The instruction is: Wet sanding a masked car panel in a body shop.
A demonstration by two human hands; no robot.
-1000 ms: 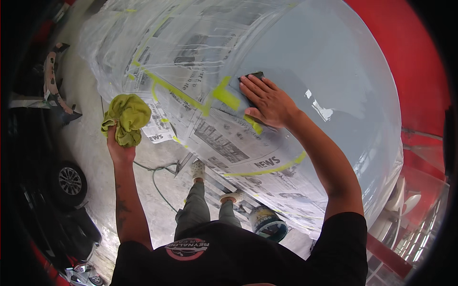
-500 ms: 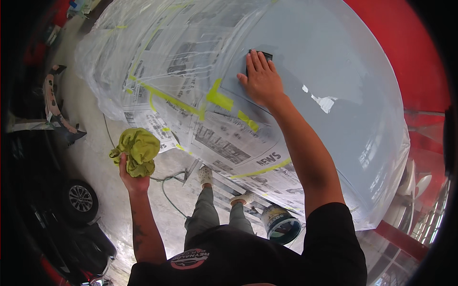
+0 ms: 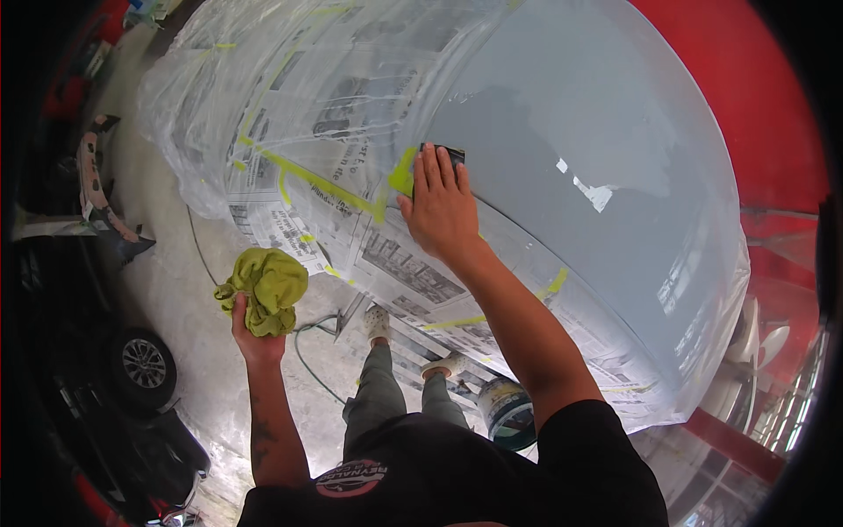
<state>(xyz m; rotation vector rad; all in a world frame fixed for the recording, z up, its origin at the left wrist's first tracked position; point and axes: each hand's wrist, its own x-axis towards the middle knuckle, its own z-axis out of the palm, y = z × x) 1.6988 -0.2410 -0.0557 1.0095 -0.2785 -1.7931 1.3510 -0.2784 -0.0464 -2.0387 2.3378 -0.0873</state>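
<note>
Grey panel (image 3: pixel 606 123) curves beyond a bucket (image 3: pixel 506 409), contents unclear.

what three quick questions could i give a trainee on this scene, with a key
1. Which hand holds the cloth?
2. True or false: a black pad lies under the fingers of the right hand.
3. What colour is the tape?
a) blue
b) red
c) yellow-green

Key: 1. The left hand; 2. True; 3. c
</note>
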